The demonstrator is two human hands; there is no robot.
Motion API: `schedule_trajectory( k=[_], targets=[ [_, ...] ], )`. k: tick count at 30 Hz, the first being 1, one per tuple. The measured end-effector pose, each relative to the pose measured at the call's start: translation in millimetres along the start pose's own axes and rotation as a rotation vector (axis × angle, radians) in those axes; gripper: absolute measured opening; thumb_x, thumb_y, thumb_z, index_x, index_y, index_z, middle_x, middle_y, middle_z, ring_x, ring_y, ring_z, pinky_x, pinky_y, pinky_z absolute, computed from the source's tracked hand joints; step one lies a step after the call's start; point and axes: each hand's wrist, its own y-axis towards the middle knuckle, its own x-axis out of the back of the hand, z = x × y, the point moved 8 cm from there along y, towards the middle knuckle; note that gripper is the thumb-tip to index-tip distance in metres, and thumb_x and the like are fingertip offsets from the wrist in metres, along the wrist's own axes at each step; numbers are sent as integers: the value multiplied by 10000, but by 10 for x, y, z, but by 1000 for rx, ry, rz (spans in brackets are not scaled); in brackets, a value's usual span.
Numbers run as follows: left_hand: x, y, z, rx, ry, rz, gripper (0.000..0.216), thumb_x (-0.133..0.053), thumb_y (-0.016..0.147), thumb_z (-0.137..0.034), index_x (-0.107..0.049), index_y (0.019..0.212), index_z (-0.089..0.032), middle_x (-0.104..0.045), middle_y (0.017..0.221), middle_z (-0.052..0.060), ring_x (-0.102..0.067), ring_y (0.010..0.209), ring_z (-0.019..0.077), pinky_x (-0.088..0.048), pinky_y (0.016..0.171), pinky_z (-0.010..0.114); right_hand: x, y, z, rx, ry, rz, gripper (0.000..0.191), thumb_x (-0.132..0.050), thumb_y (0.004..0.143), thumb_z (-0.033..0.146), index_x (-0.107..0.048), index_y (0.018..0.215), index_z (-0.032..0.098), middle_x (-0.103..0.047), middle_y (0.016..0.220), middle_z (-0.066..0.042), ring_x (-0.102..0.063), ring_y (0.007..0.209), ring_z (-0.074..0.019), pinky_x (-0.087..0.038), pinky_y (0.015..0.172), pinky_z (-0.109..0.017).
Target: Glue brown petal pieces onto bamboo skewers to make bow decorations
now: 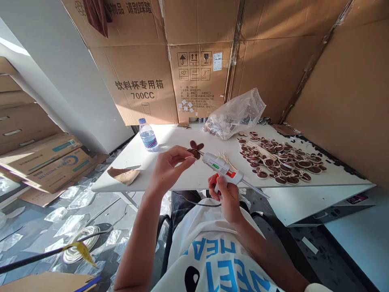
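Observation:
My left hand (170,165) pinches a brown flower-shaped piece (196,149) with rounded petals, held up above the white table. My right hand (224,191) is wrapped round a white hot glue gun (219,164) with a red-orange trigger. The gun's nozzle points left and reaches the flower piece; whether it touches I cannot tell. A clear glue stick (255,189) sticks out of the gun's back. Thin pale sticks (226,160) lie on the table just behind the gun.
Many brown petal pieces (281,160) are spread over the table's (176,136) right side. A clear plastic bag (235,115) and a water bottle (148,137) stand toward the back. Torn brown paper (124,175) lies front left. Cardboard (142,65) walls the back; a cable coil (81,243) lies on the floor.

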Motion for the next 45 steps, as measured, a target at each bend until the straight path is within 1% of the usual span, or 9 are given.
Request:
schedule_trajectory(
  k=[9, 14, 16, 20, 23, 25, 30, 38, 45],
  targets=[
    [22, 20, -10, -52, -56, -6, 162, -914, 829, -342, -821, 863, -213, -791, 1043, 83, -789, 1054, 262, -655, 1055, 468, 17, -9, -103, -10, 11, -6, 518, -687, 986, 698, -668, 844, 201, -578, 721, 2, -376, 501, -78, -257, 489, -269],
    [72, -9, -101, -38, -145, -20, 162, -910, 849, -359, -809, 843, -232, -822, 1058, 85, -784, 1184, 317, -593, 1153, 549, 152, 86, -180, 25, -339, -27, 603, -387, 1099, 725, -597, 836, 225, -429, 605, 54, -335, 479, -112, -291, 478, -278],
    [97, -19, -131, -31, -172, -20, 185, -915, 855, -392, -814, 838, -238, -827, 1041, 82, -769, 1231, 333, -555, 1196, 573, 239, 192, -197, 51, -478, -27, 553, -407, 1110, 683, -618, 875, 229, -422, 609, 56, -396, 515, -140, -359, 511, -286],
    [88, -28, -124, 4, -239, 13, 246, -941, 834, -454, -825, 839, -236, -828, 1031, 86, -726, 1305, 361, -504, 1229, 591, 264, 449, -247, 157, -831, 17, 263, -574, 1079, 447, -692, 1036, 216, -653, 981, -72, -642, 898, -240, -541, 821, -365],
    [55, -32, -114, 14, -283, 30, 248, -956, 822, -427, -827, 830, -215, -816, 1031, 99, -716, 1308, 370, -518, 1199, 565, 113, 584, -416, 177, -1024, 87, 255, -560, 1046, 245, -663, 1273, 193, -630, 1259, -147, -666, 1047, -278, -554, 941, -414],
    [26, -38, -119, 10, -302, 50, 234, -954, 827, -402, -830, 825, -202, -806, 1034, 107, -721, 1287, 365, -538, 1164, 536, -21, 632, -554, 177, -1134, 129, 332, -549, 1022, 160, -626, 1345, 168, -608, 1312, -175, -664, 1083, -297, -554, 982, -440],
    [-23, -51, -107, 10, -294, 92, 191, -944, 845, -377, -851, 849, -211, -795, 1055, 107, -742, 1209, 341, -599, 1049, 482, -269, 700, -813, 164, -1333, 203, 328, -506, 981, 48, -640, 1267, 138, -618, 1307, -208, -603, 1166, -334, -523, 1032, -478],
    [-40, -44, -54, 28, -290, 59, 237, -977, 806, -382, -849, 862, -190, -801, 1032, 103, -775, 1066, 291, -631, 924, 399, -359, 764, -902, 149, -1417, 238, 382, -544, 977, 121, -645, 1345, 115, -648, 1267, -215, -526, 1205, -379, -452, 1045, -536],
    [-60, -40, -64, 12, -276, 35, 217, -955, 835, -379, -858, 867, -188, -808, 1057, 117, -766, 1097, 293, -629, 948, 398, -288, 670, -858, 183, -1241, 224, 480, -636, 969, 169, -629, 1449, 175, -654, 1396, -200, -531, 1286, -381, -415, 1112, -569]
  ],
)
